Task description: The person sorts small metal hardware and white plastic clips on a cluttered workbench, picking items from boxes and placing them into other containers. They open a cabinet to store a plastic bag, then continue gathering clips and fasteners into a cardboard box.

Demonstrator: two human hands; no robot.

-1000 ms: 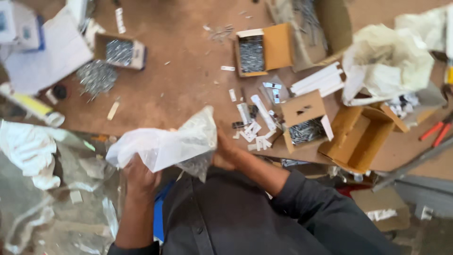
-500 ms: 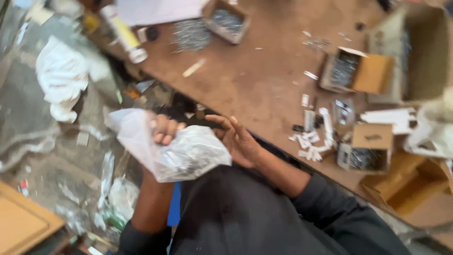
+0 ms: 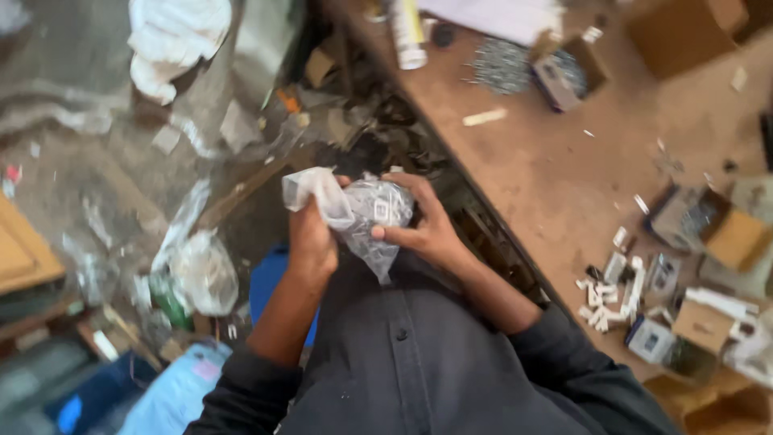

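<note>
Bag (image 3: pixel 362 217) of clear plastic, crumpled and holding small pale parts, sits between both hands, in front of the person's chest and off the edge of the worktop (image 3: pixel 555 161), which runs away to the right. The left hand (image 3: pixel 312 242) is clenched around the bag's gathered neck, with a loose flap of plastic sticking up above the fist toward the upper left. The right hand (image 3: pixel 427 229) grasps the fuller body of the bag from the right side, fingers spread over its top and thumb pressed into the front. The bag's long axis runs roughly left to right, from the bunched neck in the left fist to the bulging part under the right fingers, with a pointed tail hanging down between the two wrists. Both hands touch it, so neither is nearer; the left holds the narrow end, the right the bulk.

On the worktop to the right lie small white clips (image 3: pixel 604 294) beside open cardboard boxes (image 3: pixel 708 322), well apart from the bag. Farther up the worktop there is a heap of grey screws (image 3: pixel 499 64) and a tube (image 3: pixel 407 32). Below on the left, the floor (image 3: pixel 72 177) is littered with more plastic bags (image 3: pixel 201 274) and scraps.
</note>
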